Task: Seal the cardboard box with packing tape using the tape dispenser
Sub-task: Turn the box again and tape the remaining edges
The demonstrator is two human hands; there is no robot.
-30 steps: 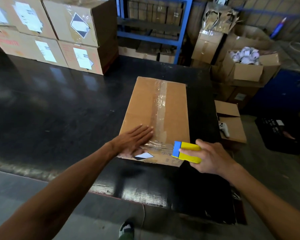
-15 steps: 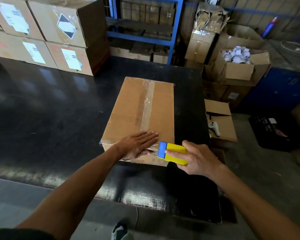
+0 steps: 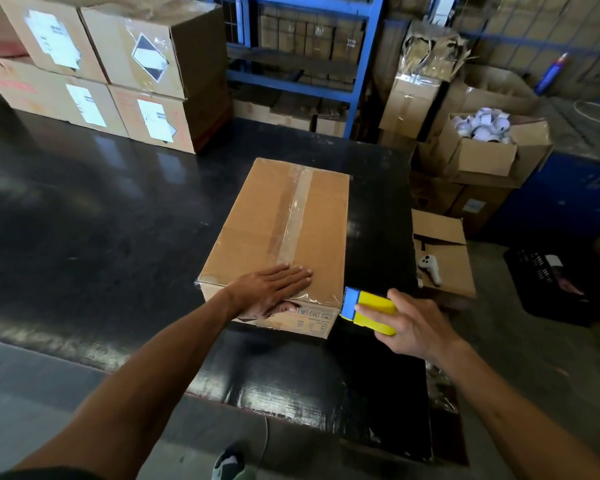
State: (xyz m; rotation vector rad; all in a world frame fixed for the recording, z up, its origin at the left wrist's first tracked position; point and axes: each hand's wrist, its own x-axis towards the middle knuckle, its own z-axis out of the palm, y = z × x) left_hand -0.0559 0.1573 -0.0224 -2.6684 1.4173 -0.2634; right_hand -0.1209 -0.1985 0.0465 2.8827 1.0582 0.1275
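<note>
A brown cardboard box [image 3: 322, 216] lies on the black table [image 3: 101, 237], with a strip of clear tape running down the middle of its top. My left hand [image 3: 270, 289] presses flat on the box's near edge, fingers spread, thumb over the front face. My right hand [image 3: 414, 323] grips a yellow tape dispenser with a blue head [image 3: 369, 308]. The blue head sits just off the box's near right corner, where clear tape wraps the edge.
Stacked labelled cartons [image 3: 111, 71] stand at the table's far left. A blue rack [image 3: 309, 46] rises behind. To the right, beyond the table edge, are open cartons [image 3: 488, 157], one holding white rolls, a low box with a white controller [image 3: 430, 268] and a black crate [image 3: 551, 285].
The right hand has carried the dispenser rightward, from the box's front edge to just past its near right corner. The left hand has flattened further onto the top. The view shifted.
</note>
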